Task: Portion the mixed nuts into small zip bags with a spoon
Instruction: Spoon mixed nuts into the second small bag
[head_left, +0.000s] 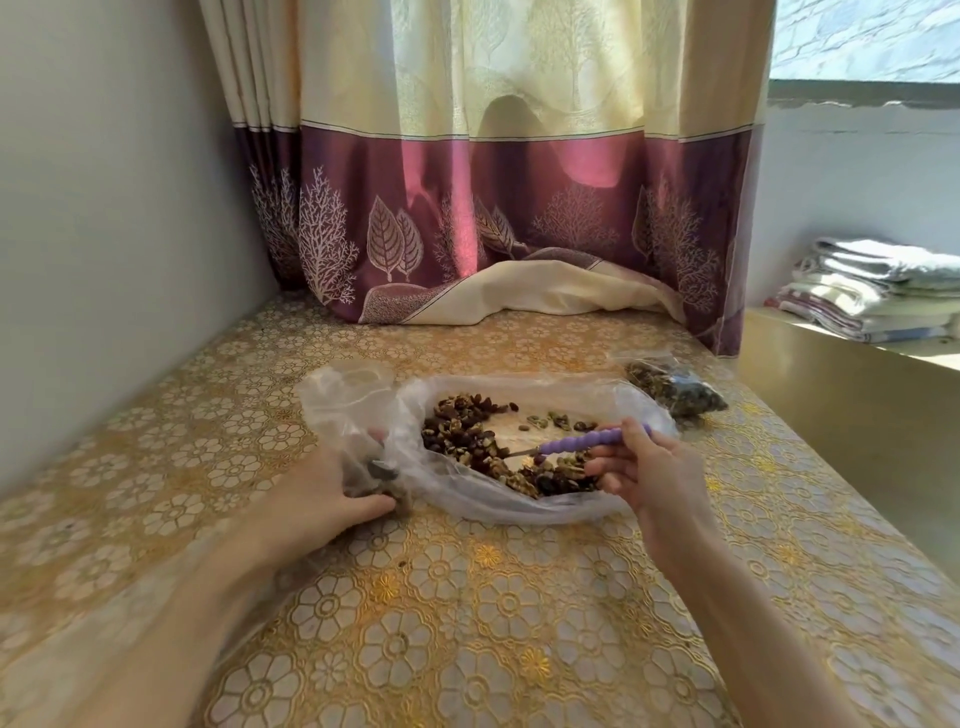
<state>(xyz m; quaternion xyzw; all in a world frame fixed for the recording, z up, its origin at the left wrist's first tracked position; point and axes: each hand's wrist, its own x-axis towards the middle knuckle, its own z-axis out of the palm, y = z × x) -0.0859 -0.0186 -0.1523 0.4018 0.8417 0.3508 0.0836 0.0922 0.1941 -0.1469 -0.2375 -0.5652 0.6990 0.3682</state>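
Mixed nuts (467, 441) lie spread inside a large clear plastic bag (561, 504) opened flat on the table. My right hand (649, 467) grips a spoon by its purple ribbed handle (582, 441); the metal end points left into the nuts. At the big bag's left edge my left hand (332, 488) holds a small clear zip bag (358, 410), which stands up and has a few nuts at its bottom. A filled zip bag of nuts (675, 392) lies at the right, beyond my right hand.
The table (467, 623) wears a gold floral cover and meets a grey wall on the left. A purple and cream curtain (493, 234) hangs at the back, its hem on the table. Folded towels (878, 291) sit on a ledge to the right.
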